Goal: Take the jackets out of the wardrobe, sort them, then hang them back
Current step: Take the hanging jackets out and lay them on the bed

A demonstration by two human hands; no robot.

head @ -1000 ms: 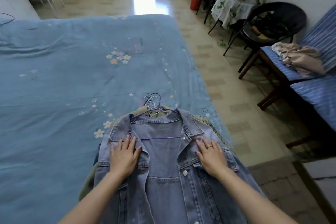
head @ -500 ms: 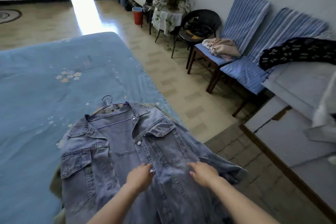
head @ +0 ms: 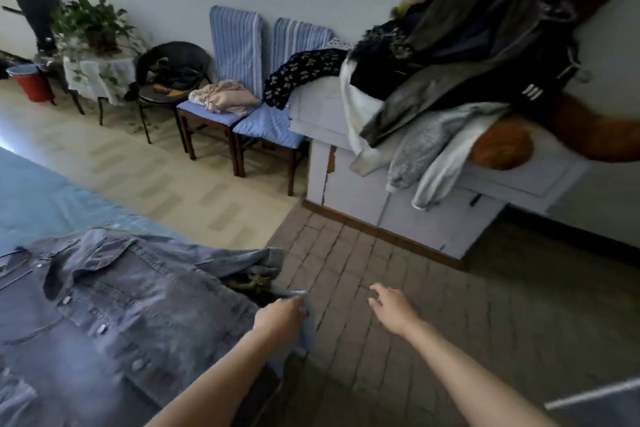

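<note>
The denim jacket (head: 114, 302) lies spread flat on the bed (head: 31, 201), seemingly for sorting, its hem edge at the left hand (head: 282, 317), whose grasp is too blurred to judge, while the right hand (head: 389, 307), loosely curled and empty, hangs just beside it over the floor.

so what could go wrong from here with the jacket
1. The denim jacket lies at the bed edge with its sleeve over the side; the left hand at its hem could drag it to the floor.
2. The right hand hangs free, so nothing steadies the jacket.
</note>
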